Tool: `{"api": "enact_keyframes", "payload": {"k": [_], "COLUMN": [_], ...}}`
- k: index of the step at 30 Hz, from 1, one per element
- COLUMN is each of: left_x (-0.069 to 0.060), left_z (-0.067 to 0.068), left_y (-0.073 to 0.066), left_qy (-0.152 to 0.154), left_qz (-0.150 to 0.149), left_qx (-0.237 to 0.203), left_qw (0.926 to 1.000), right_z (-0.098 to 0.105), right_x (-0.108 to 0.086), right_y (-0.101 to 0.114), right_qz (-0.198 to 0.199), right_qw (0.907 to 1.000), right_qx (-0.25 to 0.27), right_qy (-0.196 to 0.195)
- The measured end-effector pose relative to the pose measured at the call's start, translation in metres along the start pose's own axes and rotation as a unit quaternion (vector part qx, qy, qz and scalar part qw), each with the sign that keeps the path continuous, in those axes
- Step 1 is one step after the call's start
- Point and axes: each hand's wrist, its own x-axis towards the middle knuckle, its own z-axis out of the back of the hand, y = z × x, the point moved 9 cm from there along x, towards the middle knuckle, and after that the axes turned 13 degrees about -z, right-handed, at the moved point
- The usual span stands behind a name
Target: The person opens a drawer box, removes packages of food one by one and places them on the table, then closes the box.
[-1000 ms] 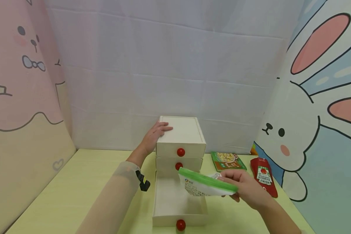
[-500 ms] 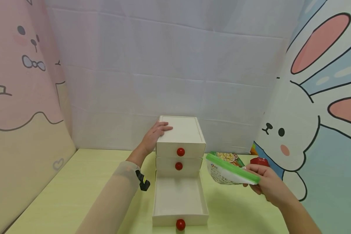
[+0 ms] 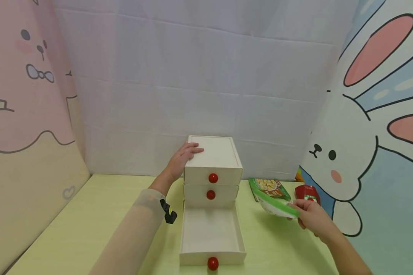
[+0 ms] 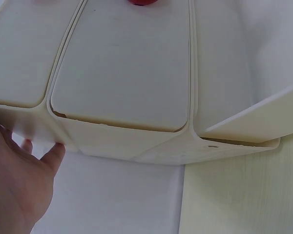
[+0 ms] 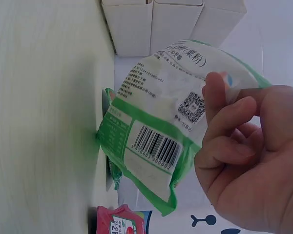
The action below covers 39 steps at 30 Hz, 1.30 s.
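Note:
My left hand point(image 3: 180, 162) rests on the top left edge of a white drawer unit point(image 3: 214, 152). Its fingers lie extended on the top, and the thumb touches the side in the left wrist view. Over the table to the unit's right, my right hand point(image 3: 313, 217) pinches a green-and-white plastic food bag point(image 3: 277, 206) by its edge. The bag's printed back, with a barcode and QR code, faces the right wrist camera. Lowest in the unit, a drawer point(image 3: 210, 229) is pulled out; the two above it are closed.
A green food packet point(image 3: 272, 187) lies at the table's back right, partly covered by the bag. Beside it is a red ketchup pouch point(image 3: 307, 192), partly hidden by my right hand. Each drawer has a red knob point(image 3: 212, 263). White cloth point(image 3: 192, 76) hangs behind.
My right hand has carried the bag rightward from above the pulled-out drawer, then lower, to near the green packet. The left hand has stayed on the unit.

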Motion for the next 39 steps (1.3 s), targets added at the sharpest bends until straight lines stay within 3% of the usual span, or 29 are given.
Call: {"api": "enact_keyframes", "payload": {"k": [7,14,22,31,39], "left_x": [-0.001,-0.001,-0.002,0.0,0.0], "left_z": [0.0,0.0,-0.001,-0.002,-0.001], "left_y": [-0.002,-0.002,-0.004,-0.002,-0.001], "left_qy": [0.003,0.004,0.004,0.003,0.0], "left_qz": [0.003,0.004,0.003,0.0,-0.001], "left_qx": [0.004,0.007,-0.002,0.001,-0.006], "left_qw": [1.0,1.0,1.0,1.0,1.0], "right_z": [-0.006,-0.018,-0.038,-0.038,-0.036], "right_x": [0.0,0.002,0.005,0.001,-0.008], "right_y": [-0.009,-0.022,-0.046,-0.039,-0.006], "right_qz": [-0.032,-0.08,-0.143,-0.147,-0.091], "right_qw": [0.9907,0.9797,0.9527,0.9485,0.9557], "right_qx": [-0.131,-0.183,-0.267,-0.28,-0.279], "right_qy": [-0.019,-0.006,0.019,0.011,-0.018]}}
